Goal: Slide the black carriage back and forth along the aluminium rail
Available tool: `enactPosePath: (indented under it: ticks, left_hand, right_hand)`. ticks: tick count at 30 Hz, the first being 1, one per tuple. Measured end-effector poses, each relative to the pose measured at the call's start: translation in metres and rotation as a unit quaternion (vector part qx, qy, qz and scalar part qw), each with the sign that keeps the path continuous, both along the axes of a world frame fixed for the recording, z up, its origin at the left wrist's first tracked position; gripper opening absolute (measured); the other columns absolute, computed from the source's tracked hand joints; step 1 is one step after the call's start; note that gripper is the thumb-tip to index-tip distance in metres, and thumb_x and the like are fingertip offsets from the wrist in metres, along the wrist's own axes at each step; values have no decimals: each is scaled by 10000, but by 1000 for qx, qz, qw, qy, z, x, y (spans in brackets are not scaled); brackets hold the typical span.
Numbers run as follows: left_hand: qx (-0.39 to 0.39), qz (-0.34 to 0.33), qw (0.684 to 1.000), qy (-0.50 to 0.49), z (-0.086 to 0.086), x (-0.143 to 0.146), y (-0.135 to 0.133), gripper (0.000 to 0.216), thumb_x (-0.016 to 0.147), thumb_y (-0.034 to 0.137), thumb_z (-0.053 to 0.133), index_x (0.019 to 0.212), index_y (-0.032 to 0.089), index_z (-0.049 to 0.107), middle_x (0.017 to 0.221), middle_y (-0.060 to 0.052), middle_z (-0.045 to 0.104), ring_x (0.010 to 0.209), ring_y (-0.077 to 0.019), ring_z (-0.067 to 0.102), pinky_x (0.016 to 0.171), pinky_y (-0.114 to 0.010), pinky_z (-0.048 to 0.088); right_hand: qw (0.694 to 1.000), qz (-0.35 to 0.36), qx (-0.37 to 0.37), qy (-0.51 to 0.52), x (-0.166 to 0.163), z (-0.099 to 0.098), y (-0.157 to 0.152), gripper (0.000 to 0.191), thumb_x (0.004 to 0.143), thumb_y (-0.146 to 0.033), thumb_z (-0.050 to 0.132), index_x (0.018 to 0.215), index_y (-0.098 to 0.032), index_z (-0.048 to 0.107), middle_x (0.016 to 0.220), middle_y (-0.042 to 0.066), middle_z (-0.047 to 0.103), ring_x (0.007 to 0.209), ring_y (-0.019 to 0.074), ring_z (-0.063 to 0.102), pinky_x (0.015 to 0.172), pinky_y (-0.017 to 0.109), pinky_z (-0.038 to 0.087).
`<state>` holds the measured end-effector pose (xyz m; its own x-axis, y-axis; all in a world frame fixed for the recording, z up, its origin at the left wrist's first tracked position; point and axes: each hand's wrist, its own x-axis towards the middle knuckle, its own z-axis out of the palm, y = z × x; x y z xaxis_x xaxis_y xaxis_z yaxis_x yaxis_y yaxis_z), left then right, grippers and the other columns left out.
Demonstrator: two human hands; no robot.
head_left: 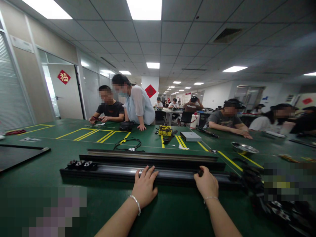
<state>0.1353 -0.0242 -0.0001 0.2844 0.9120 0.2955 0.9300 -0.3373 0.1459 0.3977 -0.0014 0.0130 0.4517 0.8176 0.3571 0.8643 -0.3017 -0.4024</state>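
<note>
A long black metal rail [113, 171] with a channel along its top lies crosswise on the green table [103, 207]. My left hand [145, 187] rests on the rail's middle, its fingers spread and holding nothing. Farther right, my right hand [206, 186] is closed around a small black block [200, 172] at the channel; the fingers hide most of it. Three small black blocks [80, 164] with metal tops sit side by side at the rail's left end. Just behind lies a second long dark rail [153, 155].
Many dark parts [276, 207] are heaped at the right, beside a metal bowl [244, 148]. Behind the rails are a coiled black cable [128, 143], a yellow block [165, 130] and a grey box [190, 136]. A dark panel [19, 156] lies left. Several people are around the tables.
</note>
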Motion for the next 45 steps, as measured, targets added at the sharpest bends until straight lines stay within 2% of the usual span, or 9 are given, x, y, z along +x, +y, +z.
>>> enactPosePath:
  ticks: [14,33,45]
  left_hand:
    - [10,-7,1000,-14,-4,-2,2,568,720,332,477,1282,351,389,1432,24,337,1326,-243,224,1068,-531,77]
    - [20,-10,1000,-10,-5,-3,3,551,725,331,464,1270,357,392,1425,28,348,1319,-239,239,1061,-537,88]
    - [17,-5,1000,-5,-4,-2,3,556,728,334,471,1277,356,386,1428,24,342,1325,-243,226,1065,-530,87]
  right_hand:
    - [1000,-18,-2,4,13,-8,2,423,739,-300,385,1126,-175,500,1002,87,632,985,230,556,945,376,301]
    - [1000,-20,-18,4,15,-4,1,404,755,-281,393,1121,-168,518,976,94,646,935,230,566,862,336,365]
    - [1000,-21,-11,8,17,-5,2,399,756,-283,392,1116,-174,526,962,100,649,951,236,565,900,363,349]
